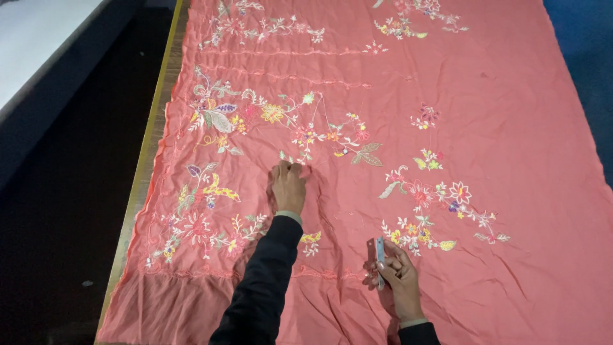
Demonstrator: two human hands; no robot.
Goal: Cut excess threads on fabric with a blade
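Wooden table edge (148, 147) — dark floor (70, 217), white surface (32, 45) far left

Even, soft overhead light on sharp coral fabric (447, 96); dark, murky left margin, no glare.

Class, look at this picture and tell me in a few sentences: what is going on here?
A person in dark sleeves is bent over a coral-pink embroidered cloth spread across a long table. The left hand pinches up a small fold of the cloth among the stitched flowers. The right hand is lifted a little lower down, holding a small thread snipper with its tip pointing up, clear of the pinched spot. The cloth is wrinkled around both hands.
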